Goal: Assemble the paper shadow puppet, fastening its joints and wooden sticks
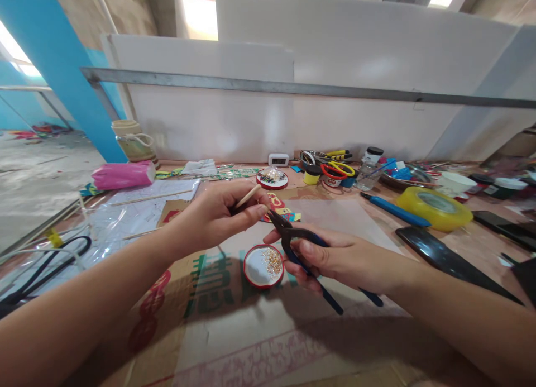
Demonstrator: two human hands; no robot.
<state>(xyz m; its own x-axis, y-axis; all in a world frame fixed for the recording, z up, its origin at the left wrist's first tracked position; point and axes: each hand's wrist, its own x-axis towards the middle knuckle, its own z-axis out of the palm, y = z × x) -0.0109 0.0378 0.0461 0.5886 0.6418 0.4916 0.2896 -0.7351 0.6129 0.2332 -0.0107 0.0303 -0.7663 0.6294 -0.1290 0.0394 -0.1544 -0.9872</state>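
My right hand (322, 256) is closed around the dark blue handles of a pair of pliers (288, 233). The pliers' jaws point up and left, reaching the fingertips of my left hand (226, 208). That hand is closed, with a thin wooden stick (248, 196) held in it. Thumb and forefinger pinch at the jaw tips, where anything small is too tiny to make out. Below the hands lies a red-rimmed lid (251, 270) with gold and clear beads or bits in its right half. Behind the fingers a red and yellow printed piece (282, 208) lies on the table, partly covered.
A second red-rimmed lid (272, 178) with dark bits sits farther back. Scissors (335, 169), paint jars and a small digital clock (278, 159) line the back. At right are yellow tape (435, 208), a blue cutter (393, 209) and a black case (444, 253); at left, a pink packet (123, 175).
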